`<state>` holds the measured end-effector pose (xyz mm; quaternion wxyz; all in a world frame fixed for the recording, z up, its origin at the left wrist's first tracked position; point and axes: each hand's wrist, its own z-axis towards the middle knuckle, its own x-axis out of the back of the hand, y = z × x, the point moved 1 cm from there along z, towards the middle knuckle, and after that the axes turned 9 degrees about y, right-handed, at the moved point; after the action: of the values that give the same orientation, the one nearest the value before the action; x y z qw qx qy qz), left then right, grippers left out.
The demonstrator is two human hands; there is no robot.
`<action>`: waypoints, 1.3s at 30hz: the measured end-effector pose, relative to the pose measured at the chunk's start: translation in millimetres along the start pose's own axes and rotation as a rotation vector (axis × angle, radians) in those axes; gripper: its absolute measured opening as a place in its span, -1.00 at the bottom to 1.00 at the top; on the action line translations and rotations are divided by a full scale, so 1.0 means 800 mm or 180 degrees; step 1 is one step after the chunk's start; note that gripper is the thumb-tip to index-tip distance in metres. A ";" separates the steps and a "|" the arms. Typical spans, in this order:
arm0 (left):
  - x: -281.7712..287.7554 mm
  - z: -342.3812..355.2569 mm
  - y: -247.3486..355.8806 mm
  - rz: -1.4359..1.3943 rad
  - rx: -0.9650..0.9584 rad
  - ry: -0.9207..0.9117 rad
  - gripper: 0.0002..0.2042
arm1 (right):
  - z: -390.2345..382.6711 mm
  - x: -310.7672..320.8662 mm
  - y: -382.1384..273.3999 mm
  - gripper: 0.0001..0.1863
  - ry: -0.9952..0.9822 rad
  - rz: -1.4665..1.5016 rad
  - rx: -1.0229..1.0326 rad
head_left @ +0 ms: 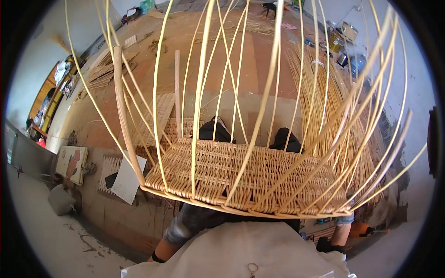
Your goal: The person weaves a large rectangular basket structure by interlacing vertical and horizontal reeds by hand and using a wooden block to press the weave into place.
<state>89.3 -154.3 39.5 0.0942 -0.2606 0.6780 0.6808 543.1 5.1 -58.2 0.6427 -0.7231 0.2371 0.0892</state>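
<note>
A woven wicker panel (250,171) lies across my lap, tilted, with long pale stakes (198,102) rising from its edges. Two thicker wooden posts stand at its left end, one of them a near corner post (123,106). A grey covering is on my left hand (177,230), which is below the panel's near edge, left of the middle; its fingers are hidden. My right hand (344,219), in similar grey-blue fabric, is at the near right corner, against the underside of the rim. The panel hides its fingers, so its grip cannot be made out.
A large bundle of loose canes (320,97) lies on the floor at the right. Flat woven pieces (160,113) and a white sheet (126,180) are at the left. My dark shoes (217,129) show beyond the panel. An orange-handled tool (361,229) lies at lower right.
</note>
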 end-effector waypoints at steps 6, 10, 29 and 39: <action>0.047 0.074 -0.026 -0.1191 0.0791 0.1629 -0.61 | -0.013 0.011 0.000 -0.56 -0.0248 -0.0220 0.0090; 0.031 0.096 -0.025 -0.1414 0.0629 0.1914 -0.76 | -0.044 0.003 0.001 -0.55 -0.0007 -0.0257 0.0741; 0.037 0.086 -0.143 -0.2269 0.1008 0.1883 -0.68 | -0.057 -0.175 0.066 0.01 -0.0704 -0.4340 0.3240; 0.057 0.118 -0.170 -0.1963 0.1293 0.2029 -0.51 | -0.036 -0.195 0.092 -0.21 -0.0602 -0.4711 0.3252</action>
<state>94.7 -64.0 -106.8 0.1282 -0.6211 0.6834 0.3615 368.0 8.4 -51.4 0.7953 -0.3069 -0.3317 -0.4041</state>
